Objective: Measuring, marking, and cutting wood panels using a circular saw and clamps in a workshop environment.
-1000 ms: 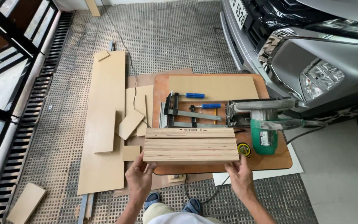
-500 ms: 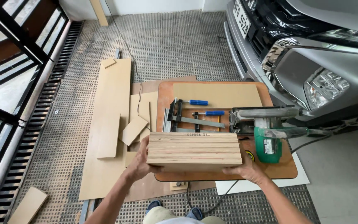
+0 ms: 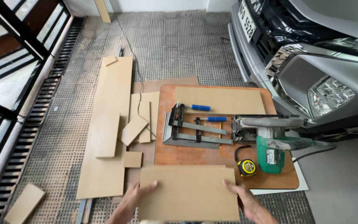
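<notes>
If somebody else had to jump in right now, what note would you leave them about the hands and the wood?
Left hand: holds the left edge of the flat tan board.
Right hand: holds its right edge.
The board lies flat at the near edge of the brown work board.
Beyond it: bar clamps, yellow tape measure, green circular saw.
Offcuts lie left on the floor.
Done: nothing clamped.
Left: cannot tell.

Lower centre: board [image 3: 189,193] between both hands; clamps [image 3: 197,128] above it, circular saw [image 3: 270,141] right. Offcuts [image 3: 112,124] lie left; car [image 3: 311,54] upper right.
</notes>
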